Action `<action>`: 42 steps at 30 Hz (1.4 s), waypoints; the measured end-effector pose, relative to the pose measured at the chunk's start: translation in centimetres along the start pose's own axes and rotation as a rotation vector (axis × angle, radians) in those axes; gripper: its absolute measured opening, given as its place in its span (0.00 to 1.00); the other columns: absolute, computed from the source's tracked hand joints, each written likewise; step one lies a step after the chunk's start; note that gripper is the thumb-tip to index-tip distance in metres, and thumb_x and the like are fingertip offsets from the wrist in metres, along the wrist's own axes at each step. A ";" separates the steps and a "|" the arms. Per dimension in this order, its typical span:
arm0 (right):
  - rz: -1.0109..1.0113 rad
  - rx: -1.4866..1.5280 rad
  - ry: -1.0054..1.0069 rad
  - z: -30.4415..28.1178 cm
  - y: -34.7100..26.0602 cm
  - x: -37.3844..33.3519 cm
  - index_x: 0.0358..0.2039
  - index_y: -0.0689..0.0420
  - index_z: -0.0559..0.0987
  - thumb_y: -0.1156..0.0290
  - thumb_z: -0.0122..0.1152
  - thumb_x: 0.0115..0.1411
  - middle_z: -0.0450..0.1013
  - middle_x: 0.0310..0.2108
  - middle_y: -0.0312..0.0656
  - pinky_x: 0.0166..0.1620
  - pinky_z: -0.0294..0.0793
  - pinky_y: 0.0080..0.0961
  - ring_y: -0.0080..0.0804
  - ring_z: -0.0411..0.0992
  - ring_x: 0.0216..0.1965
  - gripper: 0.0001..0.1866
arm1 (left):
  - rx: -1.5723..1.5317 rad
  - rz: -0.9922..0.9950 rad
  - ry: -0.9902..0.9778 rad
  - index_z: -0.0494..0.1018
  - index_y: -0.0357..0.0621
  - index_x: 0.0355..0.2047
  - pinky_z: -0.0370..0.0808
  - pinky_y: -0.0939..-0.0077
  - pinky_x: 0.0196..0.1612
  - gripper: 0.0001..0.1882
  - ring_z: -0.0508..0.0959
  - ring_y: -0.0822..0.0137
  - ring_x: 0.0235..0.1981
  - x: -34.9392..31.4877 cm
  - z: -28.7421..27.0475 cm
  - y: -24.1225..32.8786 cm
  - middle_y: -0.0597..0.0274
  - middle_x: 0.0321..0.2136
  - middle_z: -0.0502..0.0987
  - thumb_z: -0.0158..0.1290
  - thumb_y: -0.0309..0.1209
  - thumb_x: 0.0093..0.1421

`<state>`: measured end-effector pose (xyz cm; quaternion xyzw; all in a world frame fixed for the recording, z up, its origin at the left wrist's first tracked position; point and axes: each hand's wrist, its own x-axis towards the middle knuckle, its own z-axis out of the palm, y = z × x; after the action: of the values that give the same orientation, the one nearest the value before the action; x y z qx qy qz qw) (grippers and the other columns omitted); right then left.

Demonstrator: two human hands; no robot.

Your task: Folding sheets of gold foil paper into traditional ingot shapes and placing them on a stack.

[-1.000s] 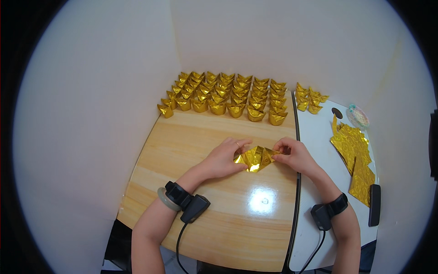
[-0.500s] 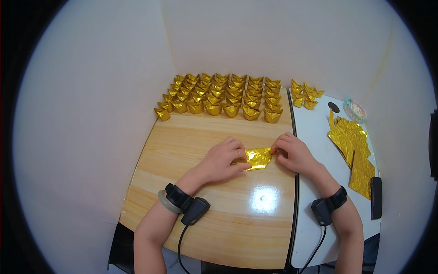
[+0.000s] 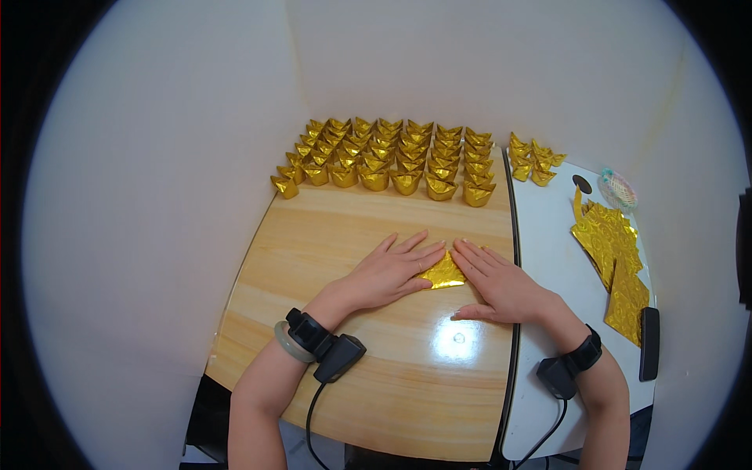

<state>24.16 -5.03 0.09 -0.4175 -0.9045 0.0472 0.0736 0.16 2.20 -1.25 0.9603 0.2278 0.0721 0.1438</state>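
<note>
A piece of folded gold foil paper (image 3: 444,273) lies flat on the wood-grain table, partly covered by my fingers. My left hand (image 3: 392,270) rests across its left side, fingers stretched out and spread. On the other side my right hand (image 3: 501,286) lies flat over the paper's right part, thumb held away from the fingers. Neither hand grips the paper; both press down on it. The paper's outer ends are hidden beneath the hands.
Several rows of folded gold paper ingots (image 3: 405,183) stand along the table's far side. A smaller group of gold ingots (image 3: 543,174) sits on the white table (image 3: 540,235). Gold foil sheets (image 3: 607,243), a coiled pastel ring (image 3: 618,190) and a black bar-shaped object (image 3: 649,343) lie at right.
My fingers have gone from pinching the paper's ends to lying flat on it. Both hands have come closer together, and less of the paper shows.
</note>
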 end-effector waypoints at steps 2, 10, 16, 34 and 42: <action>0.023 -0.019 -0.052 0.0 0.0 -0.1 0.60 0.70 0.49 0.37 0.42 0.57 0.46 0.62 0.61 0.64 0.46 0.37 0.52 0.47 0.64 0.49 | 0.014 -0.012 -0.007 0.50 0.53 0.63 0.43 0.48 0.63 0.31 0.46 0.56 0.65 0.1 -0.1 0.0 0.65 0.64 0.49 0.42 0.45 0.62; 0.184 -0.115 -0.108 -0.5 1.0 -0.8 0.60 0.72 0.50 0.31 0.42 0.52 0.45 0.62 0.62 0.65 0.41 0.38 0.49 0.42 0.65 0.54 | 0.150 -0.023 0.013 0.51 0.54 0.63 0.45 0.48 0.62 0.33 0.43 0.49 0.65 0.0 0.2 -0.4 0.58 0.64 0.47 0.41 0.51 0.61; 0.290 -0.219 -0.081 0.4 0.2 -0.6 0.59 0.73 0.51 0.30 0.40 0.52 0.47 0.62 0.61 0.65 0.40 0.39 0.48 0.43 0.65 0.55 | 0.197 -0.068 0.047 0.51 0.49 0.63 0.47 0.47 0.61 0.36 0.43 0.46 0.65 -0.3 0.7 -0.6 0.50 0.64 0.47 0.41 0.54 0.60; 0.106 0.284 0.145 0.1 0.4 -0.2 0.51 0.54 0.71 0.52 0.58 0.54 0.67 0.53 0.41 0.62 0.50 0.43 0.37 0.60 0.59 0.28 | 0.031 0.142 0.267 0.66 0.46 0.50 0.62 0.60 0.53 0.28 0.63 0.52 0.51 -0.2 -0.4 0.7 0.53 0.49 0.65 0.58 0.41 0.50; -0.040 0.140 0.232 -0.2 0.0 0.1 0.41 0.56 0.75 0.58 0.63 0.50 0.73 0.42 0.38 0.50 0.67 0.36 0.35 0.69 0.46 0.21 | -0.126 0.138 0.267 0.74 0.46 0.38 0.72 0.72 0.34 0.18 0.73 0.61 0.33 -0.5 -0.4 1.7 0.61 0.32 0.71 0.61 0.35 0.46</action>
<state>24.17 -4.94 0.26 -0.3958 -0.8925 0.0602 0.2076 0.37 0.63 -0.35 0.9446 0.1733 0.2232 0.1671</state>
